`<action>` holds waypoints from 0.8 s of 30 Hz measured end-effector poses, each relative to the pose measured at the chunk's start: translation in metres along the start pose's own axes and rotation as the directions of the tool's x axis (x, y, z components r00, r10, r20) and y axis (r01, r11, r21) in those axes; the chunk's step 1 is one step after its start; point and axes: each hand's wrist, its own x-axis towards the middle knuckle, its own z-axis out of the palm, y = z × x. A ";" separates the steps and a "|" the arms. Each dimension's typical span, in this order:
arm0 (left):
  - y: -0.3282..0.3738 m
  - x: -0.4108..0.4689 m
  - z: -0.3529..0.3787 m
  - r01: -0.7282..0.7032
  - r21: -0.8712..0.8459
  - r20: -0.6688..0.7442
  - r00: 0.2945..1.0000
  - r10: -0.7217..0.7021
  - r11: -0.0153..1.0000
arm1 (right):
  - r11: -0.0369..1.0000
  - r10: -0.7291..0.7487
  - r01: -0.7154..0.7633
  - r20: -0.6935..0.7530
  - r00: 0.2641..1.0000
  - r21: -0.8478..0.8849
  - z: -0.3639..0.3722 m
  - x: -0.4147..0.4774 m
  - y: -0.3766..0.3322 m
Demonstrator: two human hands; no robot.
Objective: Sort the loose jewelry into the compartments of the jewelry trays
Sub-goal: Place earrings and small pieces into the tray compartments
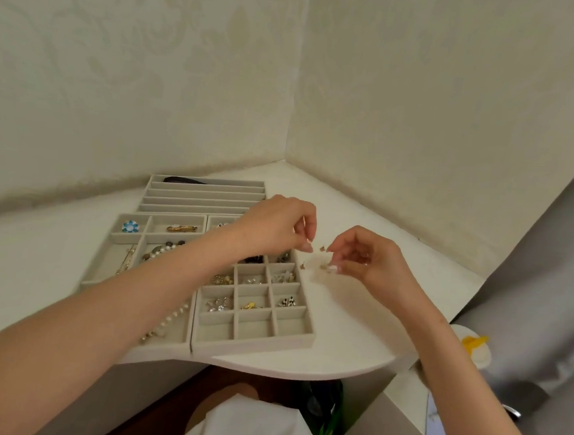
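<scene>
Several tiny gold earring pieces lie on the white table between my hands, one more beside the grid tray. My right hand pinches a small gold piece at its fingertips, just above the table. My left hand hovers over the grid tray's far right corner, fingers curled down with thumb and forefinger close together; whether they hold anything is too small to tell. The grey grid tray holds earrings and small pieces in several cells; its nearest row is bare.
A second grey tray on the left holds a pearl strand, a blue flower brooch and a gold clip. A long-slot tray stands behind. Walls meet in a corner at the back. A grey curtain hangs right.
</scene>
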 end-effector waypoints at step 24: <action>-0.017 -0.040 0.000 0.044 -0.111 -0.098 0.994 -0.055 0.993 | 0.990 -0.112 0.123 0.155 0.981 -0.062 0.018 -0.032 -0.029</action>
